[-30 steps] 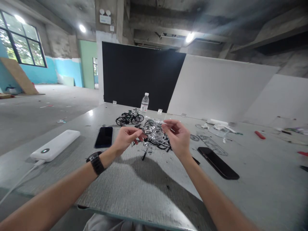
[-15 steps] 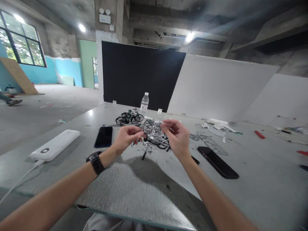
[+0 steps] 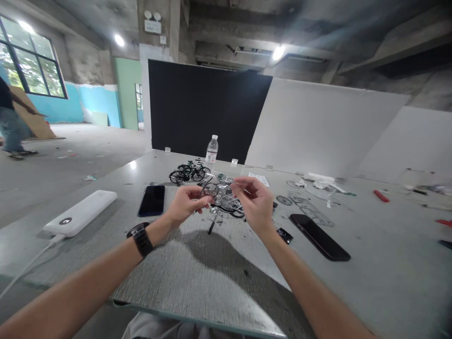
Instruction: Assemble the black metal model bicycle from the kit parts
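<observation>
My left hand (image 3: 189,203) is closed in a pinch on a thin, dark, curved model bicycle part (image 3: 211,189) with a ring shape. Opposite it, my right hand (image 3: 254,201) is closed too, thumb against forefinger, and what lies between those fingertips is too small to make out. Between and behind the hands is a heap of clear plastic (image 3: 226,192) with black model parts, partly covered by the fingers. Below the heap lies a small screwdriver (image 3: 212,225). Assembled model bicycles (image 3: 189,172) stand just beyond my left hand.
One phone (image 3: 151,200) lies left of my hands, another phone (image 3: 319,237) to the right. A white power bank (image 3: 82,213) with a cable sits at far left. A water bottle (image 3: 212,149) stands before the black panel (image 3: 208,108). Flat frame parts (image 3: 312,212) lie at right.
My right hand has shifted slightly left and the ring-shaped part has moved a little left and down. A white paper and a small black packet show more now. A person has stepped further into view at far left.
</observation>
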The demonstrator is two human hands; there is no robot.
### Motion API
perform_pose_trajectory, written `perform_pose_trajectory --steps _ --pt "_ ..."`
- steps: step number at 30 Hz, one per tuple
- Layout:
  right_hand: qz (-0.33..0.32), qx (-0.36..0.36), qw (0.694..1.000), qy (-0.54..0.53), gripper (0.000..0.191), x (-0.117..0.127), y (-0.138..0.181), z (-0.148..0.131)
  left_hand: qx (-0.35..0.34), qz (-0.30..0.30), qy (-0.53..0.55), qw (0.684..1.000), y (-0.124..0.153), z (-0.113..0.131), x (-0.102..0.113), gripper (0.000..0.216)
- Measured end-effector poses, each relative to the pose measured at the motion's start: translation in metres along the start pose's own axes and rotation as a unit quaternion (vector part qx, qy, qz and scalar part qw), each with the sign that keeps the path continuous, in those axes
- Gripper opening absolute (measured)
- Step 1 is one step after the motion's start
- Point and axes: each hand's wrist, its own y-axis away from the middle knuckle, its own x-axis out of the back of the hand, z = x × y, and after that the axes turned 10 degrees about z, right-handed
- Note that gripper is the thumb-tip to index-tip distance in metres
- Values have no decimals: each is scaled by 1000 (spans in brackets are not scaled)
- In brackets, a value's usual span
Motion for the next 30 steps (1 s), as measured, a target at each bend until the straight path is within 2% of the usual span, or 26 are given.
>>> perform_pose_trajectory --steps 13,30 --pt "13 4 1000 -5 11 -2 2 -1 11 -22 7 1000 0 -1 -3 21" --pt "4 -4 1000 -18 11 -4 3 -4 -4 -22 18 1000 0 -3 -2 18"
